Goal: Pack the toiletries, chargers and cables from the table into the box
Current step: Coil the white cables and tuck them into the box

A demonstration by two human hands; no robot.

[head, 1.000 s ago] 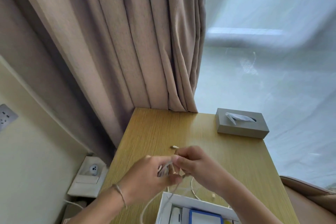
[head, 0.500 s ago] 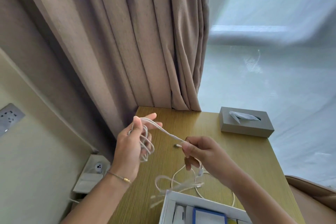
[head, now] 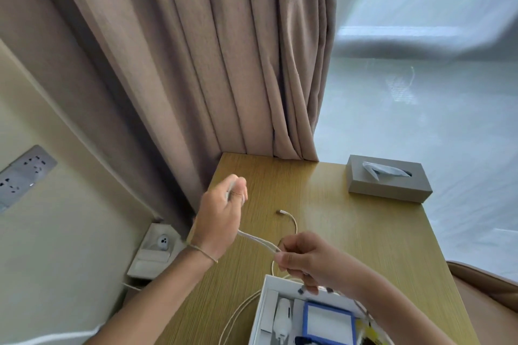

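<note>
**Cable half-coiled above the table, loose end at risk**

A white cable [head: 256, 241] is being gathered beside the box [head: 265, 293]. The left hand [head: 221, 218] is raised beyond the box's far-left corner, with its fingers curled around several loops of cable. The right hand [head: 304, 259] is held just over the box's far edge, and a doubled strand is pinched between its thumb and fingers. Between the two hands the strand is drawn nearly taut. The free plug end [head: 280, 212] lies on the table [head: 378, 232], beyond the box, and more slack trails off past the box's left side.

Trouble is likely to come from the loose lengths. The trailing slack could be snagged on the box's corner, or the loops could be let slip from the left hand if the strand is pulled too hard. The plug could be dragged across the table, and a tangle could be formed.
</note>
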